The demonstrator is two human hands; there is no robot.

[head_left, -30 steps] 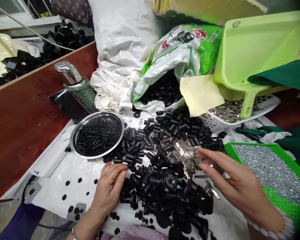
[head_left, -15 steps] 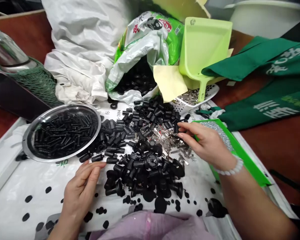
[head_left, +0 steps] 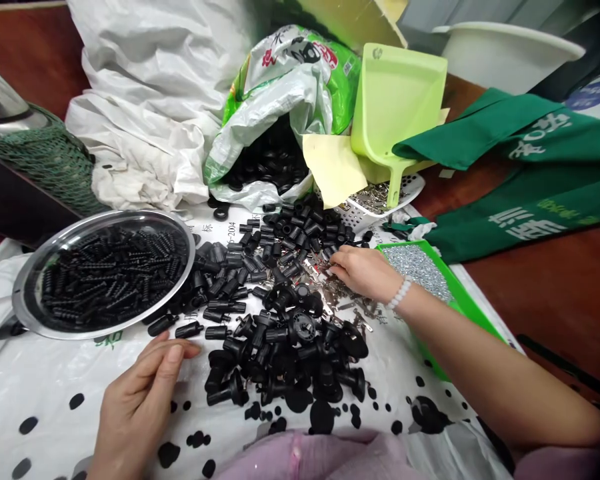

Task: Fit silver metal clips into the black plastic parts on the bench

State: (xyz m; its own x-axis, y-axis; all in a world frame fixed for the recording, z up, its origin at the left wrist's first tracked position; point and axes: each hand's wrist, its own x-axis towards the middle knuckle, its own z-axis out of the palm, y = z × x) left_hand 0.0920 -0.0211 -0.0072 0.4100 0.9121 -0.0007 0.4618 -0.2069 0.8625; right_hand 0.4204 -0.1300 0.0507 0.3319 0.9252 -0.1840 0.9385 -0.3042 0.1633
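My left hand [head_left: 140,393] rests low over the white sheet, thumb against the curled fingers; whatever they may hold is hidden. Just beyond its fingertips lie a few black plastic sleeves [head_left: 217,333] in a row. My right hand [head_left: 367,272] reaches down to the small metal clips [head_left: 333,297], its fingers bent together, and I cannot make out anything between them. Black cylindrical sleeves [head_left: 300,230] are heaped behind the clips. Nearer me is a pile of black flanged plastic pieces [head_left: 303,328], some with round discs.
A steel bowl [head_left: 21,300] of black ribbed plugs stands left. Behind are an open bag [head_left: 260,93] of black rings, a white perforated basket [head_left: 360,219] and a light-green dustpan [head_left: 403,100]. A green tray [head_left: 467,320] holding tiny silvery pieces lies right, beside green cloth [head_left: 540,193].
My right hand has moved left and slightly down to the metal clips, its fingers now drawn together. My left hand has shifted slightly left and down. The whole view has shifted a little.
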